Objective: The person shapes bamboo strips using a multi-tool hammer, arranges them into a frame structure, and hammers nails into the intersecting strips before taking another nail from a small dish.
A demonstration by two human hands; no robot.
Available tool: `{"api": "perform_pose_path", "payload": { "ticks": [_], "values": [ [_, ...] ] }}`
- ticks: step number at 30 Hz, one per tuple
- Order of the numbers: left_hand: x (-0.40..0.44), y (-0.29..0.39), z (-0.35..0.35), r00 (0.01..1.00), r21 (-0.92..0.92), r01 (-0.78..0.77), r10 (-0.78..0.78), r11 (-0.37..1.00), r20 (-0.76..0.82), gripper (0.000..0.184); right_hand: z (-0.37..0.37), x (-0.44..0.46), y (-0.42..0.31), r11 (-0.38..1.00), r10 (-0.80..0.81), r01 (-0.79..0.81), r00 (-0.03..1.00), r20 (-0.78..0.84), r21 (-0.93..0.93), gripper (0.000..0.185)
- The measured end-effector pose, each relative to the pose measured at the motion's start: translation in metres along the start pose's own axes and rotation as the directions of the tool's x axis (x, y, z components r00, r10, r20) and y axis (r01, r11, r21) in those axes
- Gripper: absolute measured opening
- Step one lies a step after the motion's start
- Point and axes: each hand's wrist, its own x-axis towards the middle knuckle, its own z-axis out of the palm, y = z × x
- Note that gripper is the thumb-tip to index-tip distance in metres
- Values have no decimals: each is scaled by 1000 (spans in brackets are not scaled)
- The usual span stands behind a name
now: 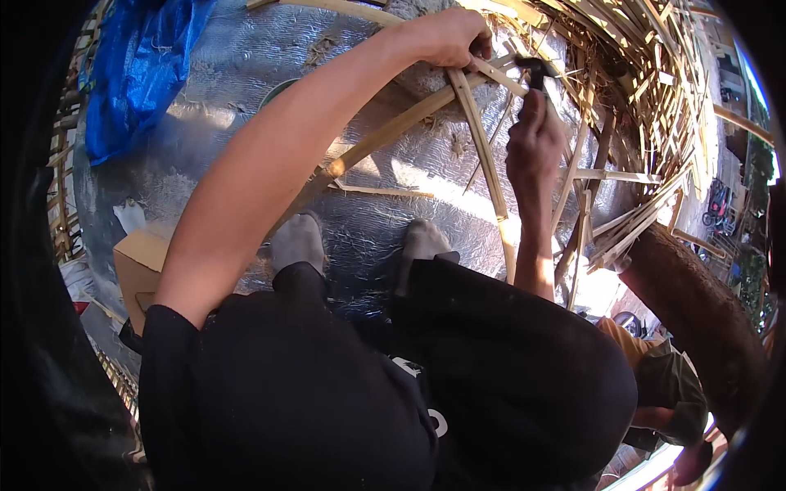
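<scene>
At the top of the head view my left hand [457, 39] is closed, its fingers curled at the end of a short bamboo strip [498, 77]; whether a nail is also in them is hidden. My right hand [536, 141] is wrapped round the handle of a hammer [534, 67], with the dark head just above the strip's right end. Below my left hand, a long bamboo slat [481, 139] and a thicker bamboo pole [401, 123] meet at an angle. Both run over the silvery floor sheet [360, 217].
Loose split bamboo [655, 106] is heaped at the upper right, beside a thick log [696, 295]. A blue tarp [143, 74] hangs at the upper left, above a cardboard box [139, 262]. Another person [667, 385] is at the lower right. My feet stand on the sheet.
</scene>
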Motion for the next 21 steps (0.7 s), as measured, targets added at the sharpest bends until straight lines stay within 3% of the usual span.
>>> {"api": "perform_pose_path", "payload": {
  "ticks": [2, 3, 4, 6, 8, 10, 14, 18, 21],
  "values": [
    [5, 2, 2, 1000, 14, -29, 29, 999, -7, 33, 7, 6, 13, 964, -9, 47, 990, 142, -261, 55],
    [7, 5, -2, 999, 38, -34, 34, 999, -12, 34, -5, 9, 11, 965, 50, 3, 980, 193, -263, 55],
    [0, 6, -6, 1000, 56, -18, 19, 998, -12, 35, -5, 5, 9, 998, 39, -44, 993, 107, 49, 56],
    [-1, 13, -7, 997, 38, 72, -72, 997, 1, 35, -10, -8, -9, 916, 150, -140, 989, 5, 376, 55],
    [-3, 10, -5, 999, 21, 36, -36, 999, -14, 35, 0, -8, -1, 903, 149, -120, 988, -40, 413, 55],
    [0, 4, -2, 999, 93, -53, 53, 994, -1, 35, 6, -1, 15, 957, 153, -166, 986, 74, 236, 56],
    [-38, 10, -2, 926, 272, -170, 248, 947, -285, 29, -3, -34, -6, 887, 279, -274, 959, 40, 372, 56],
    [-128, 33, -18, 871, 153, -108, 168, 982, -461, 26, -9, -75, -5, 722, 125, -150, 988, 87, 675, 55],
    [-236, 38, -32, 815, 89, 30, 28, 996, -579, 26, -9, -108, 1, 746, 54, -220, 961, 271, 629, 49]
  ]
}}
